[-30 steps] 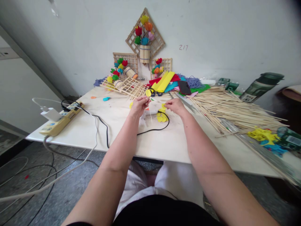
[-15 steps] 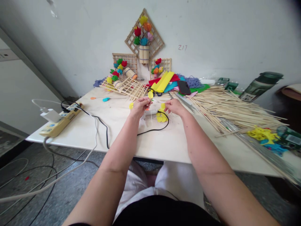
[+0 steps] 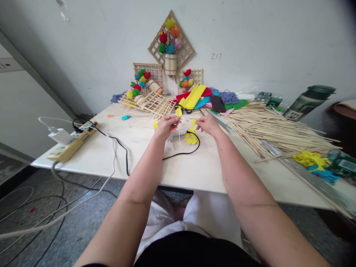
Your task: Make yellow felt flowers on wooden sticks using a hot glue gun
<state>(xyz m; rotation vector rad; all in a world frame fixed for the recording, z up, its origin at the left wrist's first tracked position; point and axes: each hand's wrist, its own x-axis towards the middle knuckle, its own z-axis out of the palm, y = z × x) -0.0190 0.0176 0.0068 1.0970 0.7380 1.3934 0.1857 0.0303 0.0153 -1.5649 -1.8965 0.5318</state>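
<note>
Yellow at both hands now: I've got the right hand [image 3: 208, 125] with its grip pinched on a small petal [image 3: 194, 122], slightly higher than half a second ago and showing apart from the petal pile [image 3: 190, 139] on the desk [image 3: 194, 168]. Over at the left hand [image 3: 166, 126], the grip is clamped on a thin pale stem [image 3: 179, 140], a yellow flower piece [image 3: 178, 112] standing above it, a touch farther right than a second ago. Writing: I read 217 on the far wall [image 3: 250, 48]; the bottle [image 3: 310, 102] at far right carries a label too small to make out. The petal looks thin and rounded, just right of the flower piece.
</note>
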